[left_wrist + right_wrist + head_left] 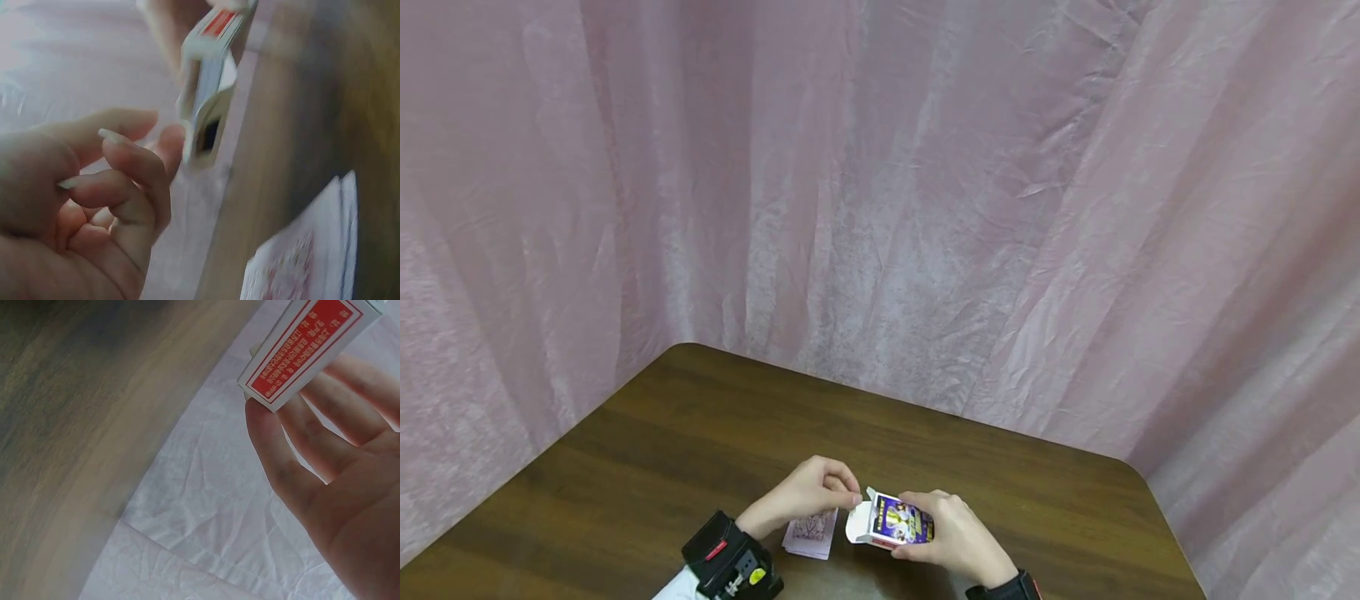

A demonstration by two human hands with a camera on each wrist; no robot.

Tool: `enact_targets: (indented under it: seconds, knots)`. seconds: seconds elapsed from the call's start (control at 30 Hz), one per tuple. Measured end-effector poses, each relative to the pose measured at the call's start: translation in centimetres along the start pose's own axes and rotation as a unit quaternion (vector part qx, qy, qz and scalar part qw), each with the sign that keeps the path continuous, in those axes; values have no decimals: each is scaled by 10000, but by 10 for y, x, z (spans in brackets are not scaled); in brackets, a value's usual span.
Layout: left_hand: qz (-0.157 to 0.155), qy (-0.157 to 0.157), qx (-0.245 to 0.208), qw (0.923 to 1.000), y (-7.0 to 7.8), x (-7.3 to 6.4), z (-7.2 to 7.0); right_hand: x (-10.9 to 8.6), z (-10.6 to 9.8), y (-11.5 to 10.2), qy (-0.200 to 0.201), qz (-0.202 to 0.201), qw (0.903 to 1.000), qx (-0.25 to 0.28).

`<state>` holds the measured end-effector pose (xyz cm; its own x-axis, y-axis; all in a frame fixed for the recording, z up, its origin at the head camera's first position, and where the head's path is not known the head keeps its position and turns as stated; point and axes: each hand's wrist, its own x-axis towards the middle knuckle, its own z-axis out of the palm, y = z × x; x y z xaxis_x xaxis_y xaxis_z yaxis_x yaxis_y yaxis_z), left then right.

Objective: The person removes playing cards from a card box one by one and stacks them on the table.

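Note:
My right hand (958, 537) grips a playing card box (901, 522), thumb on the near side and fingers on the far one. The box has a purple, yellow-printed face, and a red panel with small print marks its narrow side (300, 356). Its white end flap (857, 523) stands open toward the left, and card edges (211, 78) show inside the mouth. My left hand (820, 487) is bent beside the flap, fingers loosely curled, with a fingertip right at the flap's edge. Below the left hand a small stack of cards (810, 533) lies on the table, partly covered by that hand.
The brown wooden table (760, 417) has rounded far corners. Pink curtains (880, 208) hang behind it and along both sides. A black wrist device (733, 557) sits on the left forearm, and a dark band (1003, 587) on the right wrist.

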<state>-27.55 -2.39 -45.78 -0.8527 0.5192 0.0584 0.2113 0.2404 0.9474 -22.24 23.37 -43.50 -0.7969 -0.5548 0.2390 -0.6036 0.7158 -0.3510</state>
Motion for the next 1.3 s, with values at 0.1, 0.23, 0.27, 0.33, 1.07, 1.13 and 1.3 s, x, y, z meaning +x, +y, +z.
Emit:
enact_targets:
  seconds: [0.1, 0.23, 0.27, 0.33, 1.07, 1.13, 1.3]
  knots:
    - [-117, -48, 5, 9999, 5, -1, 11, 0, 0, -2, 13, -25, 10000, 32]
    - [-295, 55, 150, 9994, 5, -5, 20, 0, 0, -5, 70, -67, 9999, -55]
    - [-324, 69, 157, 9993, 5, -6, 21, 0, 0, -5, 80, -77, 9999, -73]
    - [-346, 46, 161, 9993, 4, -8, 23, 0, 0, -7, 115, -128, 9998, -132]
    - [-535, -738, -665, 9936, -3, -8, 1, -1, 2, -6, 234, -175, 9993, -253]
    - [-587, -953, -946, 9892, -4, -9, -4, -1, 2, -6, 252, -177, 9991, -293]
    - [-625, -1247, -1405, 9802, -4, -10, -14, -1, 2, -4, 305, -205, 9987, -349]
